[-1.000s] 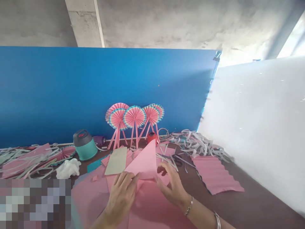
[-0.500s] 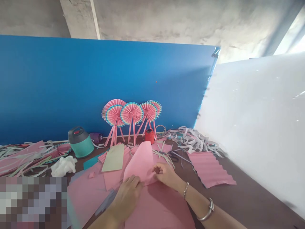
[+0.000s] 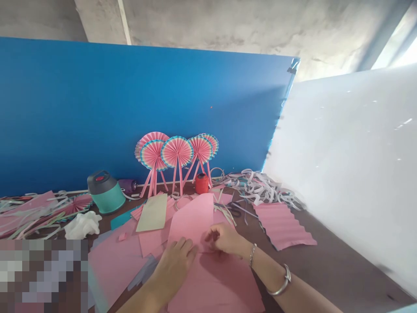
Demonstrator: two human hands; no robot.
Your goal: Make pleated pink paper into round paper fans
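— Flatter now, that folded pink paper flap (image 3: 190, 219): half a second earlier it stood curled up, and now it has sunk onto the paper beneath, with its top edge at about 12 o'clock from the hands.

— What surrounds it, broadly?

— A blue board (image 3: 130, 108) runs along the back of the desk (image 3: 329, 265), and a white board (image 3: 342, 139) closes off the side from 1 to 3 o'clock. Paper fans on sticks (image 3: 177, 152) lean against the blue at 12 o'clock, a teal flask (image 3: 106, 198) stands near 11, and a pleated pink sheet (image 3: 283, 226) lies near 3.

— And the flap, relative to the person's hands?

— It lies between them, on a broad pink sheet (image 3: 215, 291). Its long axis runs roughly from 12 to 6, away from the person. The left hand (image 3: 174, 265) is at its lower end, toward 7 o'clock; the right hand (image 3: 226, 239) is at about 3 o'clock, against its edge, and is the nearer to its middle.

— How do they stand?

— The left is spread, pressing flat on the paper. The right is curled, its fingers (image 3: 211, 235) gathered at the edge; whether they pinch the paper, one cannot tell.
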